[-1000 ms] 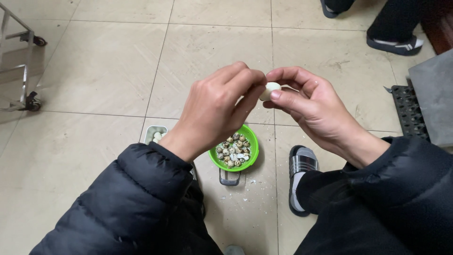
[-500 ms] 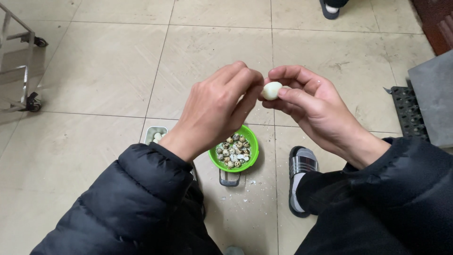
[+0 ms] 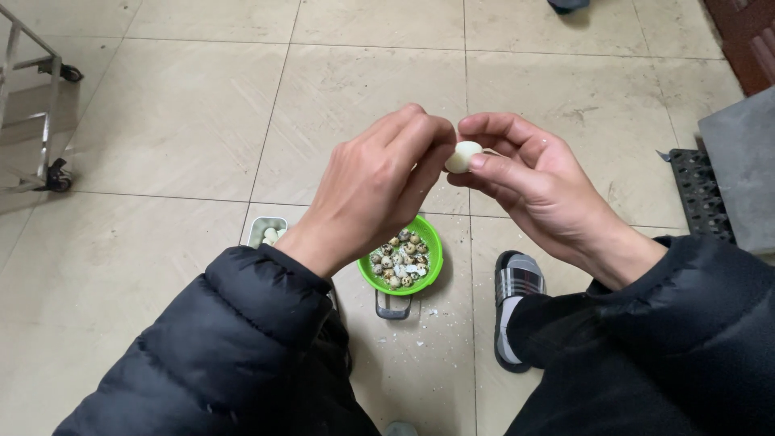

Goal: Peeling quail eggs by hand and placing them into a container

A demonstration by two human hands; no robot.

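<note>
The tiled floor (image 3: 161, 121) carries the work area; a metal cart (image 3: 32, 105) stands at the far left and a grey block with a black grate (image 3: 698, 190) at the right. A striped slipper (image 3: 517, 282) rests beside the green bowl (image 3: 432, 270), which holds speckled shell pieces and possibly unpeeled eggs; white flakes lie on the floor by it. A small container (image 3: 265, 230) left of the bowl holds pale items, seemingly peeled eggs, partly hidden by the sleeve.

The left hand (image 3: 375, 190) and right hand (image 3: 537, 182) are together above the bowl. The right hand's fingers are clamped on a small white egg (image 3: 462, 156); the left hand's fingertips touch its side. The egg appears fully bare, so peeling of this piece looks finished; depositing it remains.

Against the earlier frames, the egg sits lower between the fingers and the view has shifted slightly.
</note>
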